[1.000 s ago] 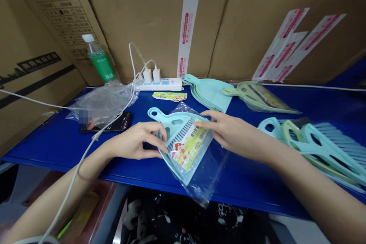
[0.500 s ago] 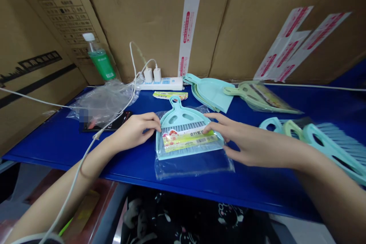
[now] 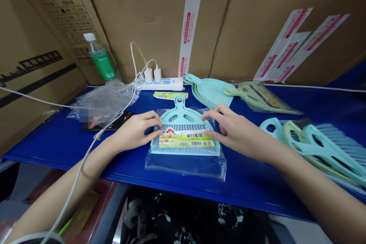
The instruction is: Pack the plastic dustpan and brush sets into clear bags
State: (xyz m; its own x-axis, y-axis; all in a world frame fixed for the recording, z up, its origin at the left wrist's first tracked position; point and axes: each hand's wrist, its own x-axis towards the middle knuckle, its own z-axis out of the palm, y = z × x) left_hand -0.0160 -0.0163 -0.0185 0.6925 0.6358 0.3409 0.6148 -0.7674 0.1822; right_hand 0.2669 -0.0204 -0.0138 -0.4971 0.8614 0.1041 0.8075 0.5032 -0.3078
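A light-blue mini dustpan (image 3: 183, 116) with a small brush and a yellow-green label card (image 3: 185, 140) lies inside a clear plastic bag (image 3: 185, 164) on the blue table (image 3: 57, 143), handle pointing away from me. My left hand (image 3: 135, 129) pinches the bag's left edge beside the dustpan. My right hand (image 3: 231, 129) rests with its fingers pressed on the right side of the bagged dustpan.
Behind lie a stack of blue dustpans (image 3: 210, 91), a bagged green dustpan (image 3: 254, 97), a loose label (image 3: 170, 95) and a power strip (image 3: 160, 83) with chargers. Brushes (image 3: 314, 141) lie at right. A pile of clear bags (image 3: 103, 101), a phone (image 3: 105, 122), a green bottle (image 3: 100, 59) and cardboard boxes are at left.
The bagged dustpan was turned from slanted to square, handle now pointing away, and shifted slightly back. Both hands stayed on its sides.
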